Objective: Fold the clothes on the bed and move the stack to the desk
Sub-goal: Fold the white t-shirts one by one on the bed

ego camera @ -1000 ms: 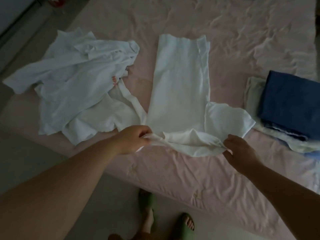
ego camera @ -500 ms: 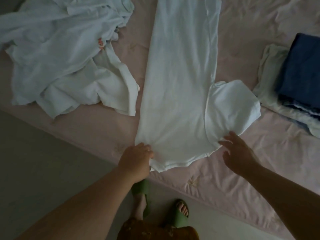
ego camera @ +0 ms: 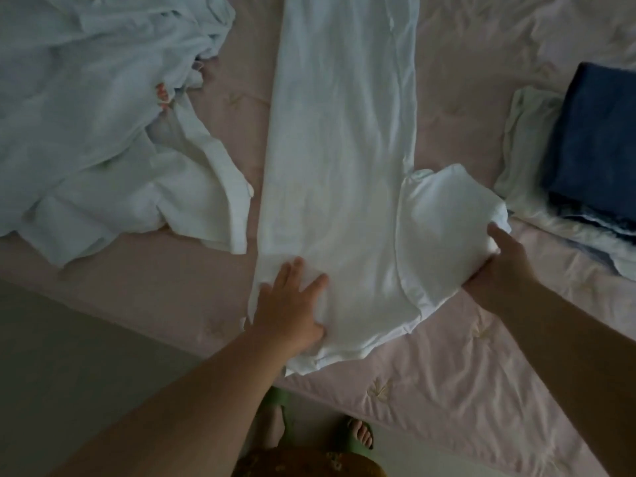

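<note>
A white T-shirt [ego camera: 340, 142] lies lengthwise on the pink bed [ego camera: 464, 339], folded into a long strip with one short sleeve sticking out to the right. My left hand [ego camera: 289, 304] rests flat on the shirt's near left corner, fingers spread. My right hand [ego camera: 499, 266] grips the outer edge of the sleeve [ego camera: 447, 222], thumb on top. To the right sits a folded stack [ego camera: 592, 156], a dark blue garment on top of pale ones.
A heap of unfolded white clothes [ego camera: 103, 125] covers the bed's left part, close to the shirt. The bed's near edge runs diagonally; grey floor lies at lower left. My feet in green sandals [ego camera: 358, 435] stand by the bed.
The bunched near end of the shirt has been spread flat. My left hand went from pinching the cloth to pressing flat on it. My right hand moved right and took hold of the sleeve.
</note>
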